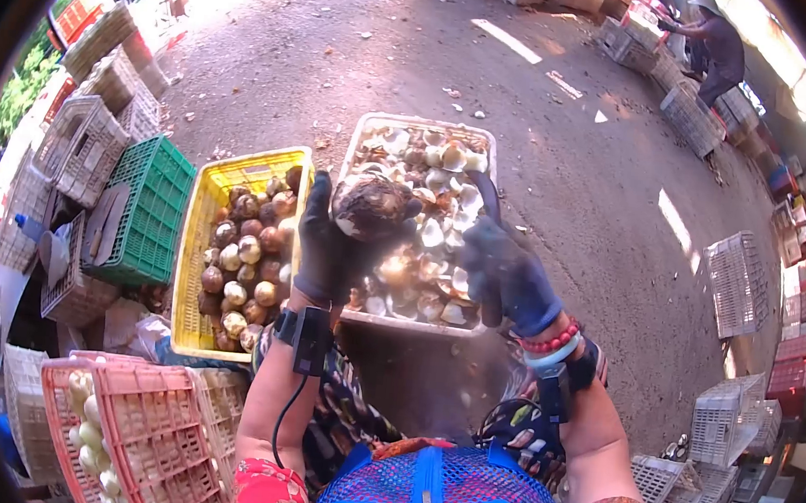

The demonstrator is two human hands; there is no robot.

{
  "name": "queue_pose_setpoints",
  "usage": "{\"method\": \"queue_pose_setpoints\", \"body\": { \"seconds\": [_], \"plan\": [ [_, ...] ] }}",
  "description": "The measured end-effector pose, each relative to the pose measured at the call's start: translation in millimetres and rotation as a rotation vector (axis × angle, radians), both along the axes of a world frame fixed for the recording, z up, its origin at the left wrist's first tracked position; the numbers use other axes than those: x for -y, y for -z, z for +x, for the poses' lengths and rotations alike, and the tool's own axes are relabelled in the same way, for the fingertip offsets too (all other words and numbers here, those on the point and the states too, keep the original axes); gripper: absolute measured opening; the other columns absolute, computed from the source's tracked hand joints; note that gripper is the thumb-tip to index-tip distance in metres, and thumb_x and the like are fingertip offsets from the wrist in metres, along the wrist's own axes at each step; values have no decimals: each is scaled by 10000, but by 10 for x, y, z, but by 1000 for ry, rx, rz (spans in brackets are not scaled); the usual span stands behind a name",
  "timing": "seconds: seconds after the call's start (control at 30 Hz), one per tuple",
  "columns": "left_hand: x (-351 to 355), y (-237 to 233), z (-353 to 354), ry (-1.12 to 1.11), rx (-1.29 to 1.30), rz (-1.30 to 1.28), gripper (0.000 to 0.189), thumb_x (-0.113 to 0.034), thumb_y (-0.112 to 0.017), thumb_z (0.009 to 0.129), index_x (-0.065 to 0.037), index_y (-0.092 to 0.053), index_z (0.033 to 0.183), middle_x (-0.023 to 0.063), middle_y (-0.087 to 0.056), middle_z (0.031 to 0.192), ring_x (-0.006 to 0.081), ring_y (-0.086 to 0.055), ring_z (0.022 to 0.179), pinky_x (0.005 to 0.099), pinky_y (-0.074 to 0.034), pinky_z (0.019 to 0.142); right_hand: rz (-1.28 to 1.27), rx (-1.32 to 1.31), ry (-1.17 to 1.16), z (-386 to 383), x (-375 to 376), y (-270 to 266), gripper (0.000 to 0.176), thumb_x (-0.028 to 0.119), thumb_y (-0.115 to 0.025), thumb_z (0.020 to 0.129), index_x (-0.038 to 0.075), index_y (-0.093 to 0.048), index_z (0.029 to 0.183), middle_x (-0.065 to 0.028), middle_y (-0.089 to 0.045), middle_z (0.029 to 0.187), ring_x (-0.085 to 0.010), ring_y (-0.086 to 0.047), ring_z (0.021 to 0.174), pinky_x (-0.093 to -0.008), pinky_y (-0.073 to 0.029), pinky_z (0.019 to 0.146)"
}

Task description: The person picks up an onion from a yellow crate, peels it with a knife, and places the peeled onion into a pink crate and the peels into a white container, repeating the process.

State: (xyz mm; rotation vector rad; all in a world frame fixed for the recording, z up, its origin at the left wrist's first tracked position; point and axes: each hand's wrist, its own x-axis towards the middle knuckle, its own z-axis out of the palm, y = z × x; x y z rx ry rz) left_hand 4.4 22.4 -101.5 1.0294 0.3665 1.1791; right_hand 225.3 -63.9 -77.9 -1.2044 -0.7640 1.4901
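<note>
My left hand point(327, 245), in a dark glove, holds up a brown coconut point(369, 206) with a pale patch on its lower left. Its fingers curl round the coconut's left side and underside. My right hand point(513, 276), gloved too and a little blurred, is closed round a dark tool with a long curved end point(487, 198) pointing away from me. Below both hands stands a white crate point(424, 122) full of broken shell and white coconut pieces point(431, 232). At the left, a yellow crate point(189, 262) holds many round brown and pale coconuts point(250, 250).
A green crate point(150, 210) and stacked pale crates point(81, 149) line the left. Near my left elbow a red crate point(148, 421) lies with pale round things inside. More crates point(738, 281) stand at the right. A person point(718, 49) bends over crates at the far right.
</note>
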Motion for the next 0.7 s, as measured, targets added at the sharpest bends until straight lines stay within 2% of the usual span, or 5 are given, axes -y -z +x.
{"method": "queue_pose_setpoints", "body": {
  "seconds": [0.13,0.33,0.43,0.57,0.7],
  "plan": [
    [-179,473,216,278,458,-494,621,-423,-432,1014,35,-374,1429,302,-503,1357,487,-477,1276,655,-308,1122,-80,-76,-157,120,-443,376,668,244,-592,952,97,-309,1539,-13,-577,824,-78,-513,514,-221,-392,417],
    [-385,775,376,252,516,-832,734,-510,-563,965,6,-375,1451,241,-474,1434,436,-424,1345,618,-285,1155,-308,-541,115,258,-647,996,565,268,-628,943,111,-411,1441,-44,-634,886,-98,-584,623,-242,-493,534],
    [-476,930,353,305,254,-530,703,-538,-537,975,-26,-419,1441,194,-510,1419,334,-463,1329,500,-316,1168,-153,-413,-127,287,-700,806,350,211,-641,934,85,-580,1254,-90,-669,880,-154,-647,671,-289,-536,579],
    [-559,967,212,181,-492,145,510,-437,-492,1019,-41,-539,1338,130,-598,1311,251,-550,1218,396,-392,1076,500,853,0,70,-641,849,308,115,-656,893,32,-587,1182,-165,-683,886,-271,-696,719,-396,-541,612],
    [-483,709,194,55,-908,436,315,-287,-508,1028,-74,-647,1214,71,-691,1115,212,-641,1046,340,-470,954,598,1023,90,-101,-618,745,307,76,-634,866,59,-578,1167,-179,-686,852,-362,-686,707,-439,-541,615]
  ]
}}
